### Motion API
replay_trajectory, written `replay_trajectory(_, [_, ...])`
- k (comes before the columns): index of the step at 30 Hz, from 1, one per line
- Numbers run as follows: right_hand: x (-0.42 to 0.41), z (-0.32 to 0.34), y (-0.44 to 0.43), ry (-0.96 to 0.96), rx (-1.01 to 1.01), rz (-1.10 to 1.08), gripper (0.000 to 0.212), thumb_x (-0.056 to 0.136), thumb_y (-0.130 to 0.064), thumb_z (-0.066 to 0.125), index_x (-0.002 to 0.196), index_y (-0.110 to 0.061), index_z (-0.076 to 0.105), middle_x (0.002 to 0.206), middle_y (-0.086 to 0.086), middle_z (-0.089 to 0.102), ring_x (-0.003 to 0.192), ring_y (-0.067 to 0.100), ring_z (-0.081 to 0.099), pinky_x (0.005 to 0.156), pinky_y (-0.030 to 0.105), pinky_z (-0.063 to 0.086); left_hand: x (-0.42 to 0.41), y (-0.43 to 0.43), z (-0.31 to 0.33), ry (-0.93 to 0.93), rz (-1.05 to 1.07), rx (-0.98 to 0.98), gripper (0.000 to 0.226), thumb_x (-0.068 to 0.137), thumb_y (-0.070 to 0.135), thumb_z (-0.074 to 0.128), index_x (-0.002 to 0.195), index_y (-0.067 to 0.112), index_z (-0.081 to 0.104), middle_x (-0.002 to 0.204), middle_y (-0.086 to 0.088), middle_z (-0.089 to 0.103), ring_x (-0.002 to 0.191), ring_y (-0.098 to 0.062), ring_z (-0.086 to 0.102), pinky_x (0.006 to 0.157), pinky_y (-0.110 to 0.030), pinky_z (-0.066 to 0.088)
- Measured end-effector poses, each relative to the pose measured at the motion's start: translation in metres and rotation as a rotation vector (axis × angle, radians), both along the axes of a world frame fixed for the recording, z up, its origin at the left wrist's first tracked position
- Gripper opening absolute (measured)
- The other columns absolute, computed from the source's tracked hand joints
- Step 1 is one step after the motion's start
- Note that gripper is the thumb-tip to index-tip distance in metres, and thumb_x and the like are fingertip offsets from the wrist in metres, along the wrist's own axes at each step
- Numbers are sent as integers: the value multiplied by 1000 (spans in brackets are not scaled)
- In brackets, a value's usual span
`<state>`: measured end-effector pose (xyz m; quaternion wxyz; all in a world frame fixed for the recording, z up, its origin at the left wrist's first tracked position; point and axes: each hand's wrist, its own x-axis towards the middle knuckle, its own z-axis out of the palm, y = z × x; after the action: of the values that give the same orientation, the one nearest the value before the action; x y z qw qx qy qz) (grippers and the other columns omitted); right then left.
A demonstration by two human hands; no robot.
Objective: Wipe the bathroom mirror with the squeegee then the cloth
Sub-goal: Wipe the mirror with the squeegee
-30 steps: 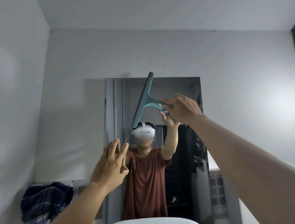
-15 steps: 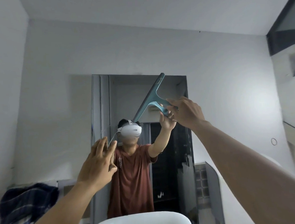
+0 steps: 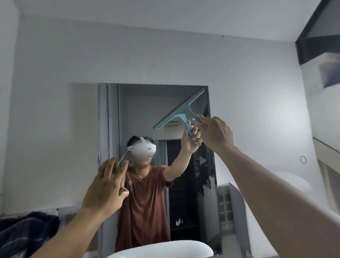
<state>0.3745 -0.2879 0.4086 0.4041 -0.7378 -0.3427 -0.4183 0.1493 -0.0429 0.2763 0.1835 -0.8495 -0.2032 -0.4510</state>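
Pale grey walls surround one tall rectangular frameless mirror [image 3: 145, 110] above one white rounded basin [image 3: 170, 251]. Your right hand [image 3: 216, 134] is curled around the handle of the single teal T-shaped squeegee [image 3: 181, 111], whose blade is tilted in the mirror's upper right corner. Your left hand [image 3: 105, 188] is empty, fingers spread, at the mirror's left edge. One dark blue checked cloth [image 3: 23, 234] lies crumpled at lower left.

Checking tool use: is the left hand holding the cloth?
No, the left hand is open and empty, while the cloth lies at lower left.
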Motion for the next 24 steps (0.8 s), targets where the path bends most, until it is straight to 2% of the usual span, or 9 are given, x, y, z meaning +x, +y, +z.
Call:
replay_trajectory(5, [-10, -12, 8, 68, 67, 11, 40, 105, -37, 38, 142, -35, 54, 119, 7, 62, 101, 31, 63, 80, 39, 51, 1, 0, 0, 2, -2, -3, 105, 60, 33, 91, 150, 16, 40, 150, -21, 36, 139, -42, 35, 95, -54, 53])
replay_trajectory(11, [-21, -39, 21, 158, 179, 57, 36, 106, -37, 40, 137, -31, 58, 107, 7, 65, 95, 29, 63, 76, 39, 51, 0, 2, 0, 11, 8, 2, 105, 60, 33, 91, 150, 15, 40, 149, -22, 36, 139, -43, 33, 95, -56, 53])
replay_trajectory(15, [-24, -52, 28, 221, 220, 82, 36, 105, -42, 40, 134, -30, 59, 100, 5, 65, 86, 25, 61, 70, 35, 45, 1, 3, -1, 8, 18, 13, 105, 62, 33, 91, 151, 15, 39, 150, -23, 34, 139, -44, 31, 99, -57, 49])
replay_trajectory(19, [-35, -64, 36, 245, 249, 119, 34, 104, -43, 40, 129, -30, 61, 97, 3, 70, 94, 25, 65, 77, 37, 52, 2, 3, -4, 3, 27, 23, 101, 65, 31, 88, 151, 13, 38, 151, -24, 32, 140, -45, 31, 105, -57, 44])
replay_trajectory(24, [-56, -78, 48, 303, 285, 145, 28, 104, -40, 42, 117, -26, 63, 94, 2, 71, 94, 25, 66, 78, 38, 52, -5, 2, -27, 9, 23, 35, 97, 68, 31, 85, 150, 11, 38, 151, -25, 33, 138, -45, 34, 108, -56, 42])
